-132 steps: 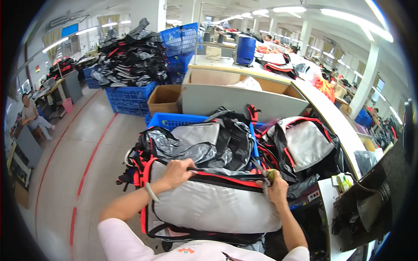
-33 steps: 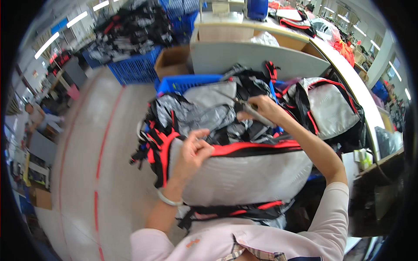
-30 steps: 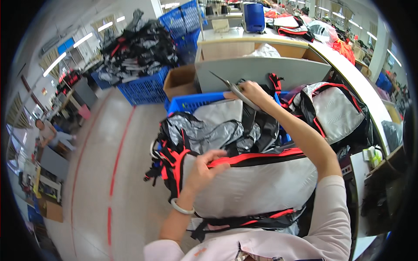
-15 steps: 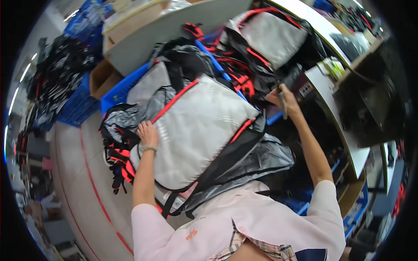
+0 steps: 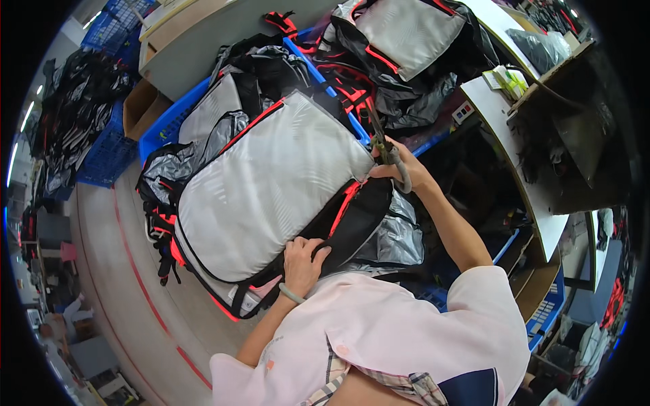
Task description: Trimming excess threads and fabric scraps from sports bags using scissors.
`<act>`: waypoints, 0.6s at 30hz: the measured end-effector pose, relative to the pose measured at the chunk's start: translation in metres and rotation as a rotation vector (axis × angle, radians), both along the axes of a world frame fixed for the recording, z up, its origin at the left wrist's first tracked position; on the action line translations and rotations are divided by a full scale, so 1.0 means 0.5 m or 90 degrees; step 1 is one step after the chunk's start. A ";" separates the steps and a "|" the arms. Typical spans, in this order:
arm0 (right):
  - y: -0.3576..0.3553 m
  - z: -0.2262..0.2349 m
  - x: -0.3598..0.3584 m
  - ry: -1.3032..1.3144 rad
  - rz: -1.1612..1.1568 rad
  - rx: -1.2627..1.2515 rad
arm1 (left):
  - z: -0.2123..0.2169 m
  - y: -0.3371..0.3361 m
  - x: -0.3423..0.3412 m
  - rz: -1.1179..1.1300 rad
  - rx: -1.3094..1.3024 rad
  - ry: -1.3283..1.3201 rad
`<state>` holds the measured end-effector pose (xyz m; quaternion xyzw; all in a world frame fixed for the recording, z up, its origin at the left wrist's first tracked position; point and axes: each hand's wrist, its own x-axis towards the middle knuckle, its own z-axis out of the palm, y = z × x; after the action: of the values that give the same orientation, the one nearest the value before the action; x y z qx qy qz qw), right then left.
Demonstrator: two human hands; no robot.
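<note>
Left hand (image 5: 302, 260): shifted, curled on long silver-fabric bag (image 5: 257, 183).
Right hand (image 5: 412, 168): gripped grey metal scissors (image 5: 399, 166).
Bag: slanted toward scissors over blue plastic crate's (image 5: 171, 123) edge.

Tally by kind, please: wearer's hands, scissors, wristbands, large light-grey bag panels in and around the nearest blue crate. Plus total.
Hands: 2 (left hand, right hand)
Scissors: 1, in the right hand
Wristband: 1, left wrist
Light-grey panels: 3 (front panel; partly covered panel in the blue crate; upper-right panel)
Total: 7
</note>
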<state>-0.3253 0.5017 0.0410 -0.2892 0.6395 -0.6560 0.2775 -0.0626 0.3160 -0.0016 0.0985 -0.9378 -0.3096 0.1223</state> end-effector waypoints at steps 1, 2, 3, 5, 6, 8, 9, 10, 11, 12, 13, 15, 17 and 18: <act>-0.006 0.025 0.009 -0.016 0.004 0.020 | 0.022 0.001 0.003 0.008 0.011 -0.007; -0.014 0.050 0.019 -0.028 -0.018 0.006 | 0.052 -0.001 0.000 0.010 0.135 0.044; -0.021 0.078 0.029 -0.037 -0.043 -0.015 | 0.091 0.000 -0.004 -0.001 0.252 0.096; -0.024 0.142 0.056 -0.015 -0.131 -0.037 | 0.207 -0.033 0.020 0.167 0.408 -0.111; -0.021 0.178 0.068 0.013 -0.113 -0.142 | 0.270 -0.049 0.033 0.191 0.439 0.002; 0.006 0.253 0.095 0.102 -0.137 -0.230 | 0.388 -0.088 0.058 0.071 0.240 0.095; 0.027 0.287 0.109 0.173 -0.168 -0.233 | 0.432 -0.095 0.066 0.072 0.187 0.109; 0.042 0.306 0.126 0.138 -0.202 -0.278 | 0.456 -0.099 0.053 0.043 0.185 0.188; 0.051 0.316 0.138 0.103 -0.239 -0.310 | 0.465 -0.105 0.033 0.053 0.104 0.219; 0.050 0.313 0.141 0.125 -0.280 -0.361 | 0.460 -0.109 0.003 -0.014 0.087 0.253; 0.046 0.301 0.142 0.134 -0.288 -0.369 | 0.439 -0.109 -0.035 0.010 0.072 0.253; 0.021 0.254 0.128 0.196 -0.433 -0.245 | 0.388 -0.123 -0.090 0.009 0.002 0.185; -0.007 0.196 0.108 0.207 -0.478 -0.092 | 0.322 -0.135 -0.130 0.068 0.004 0.083; -0.021 0.169 0.102 0.201 -0.462 -0.091 | 0.291 -0.135 -0.140 0.058 0.037 0.085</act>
<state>-0.2745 0.4911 0.1256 -0.1607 0.6877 -0.7016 -0.0945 -0.1327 0.2484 0.1437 0.1238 -0.9127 -0.3365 0.1960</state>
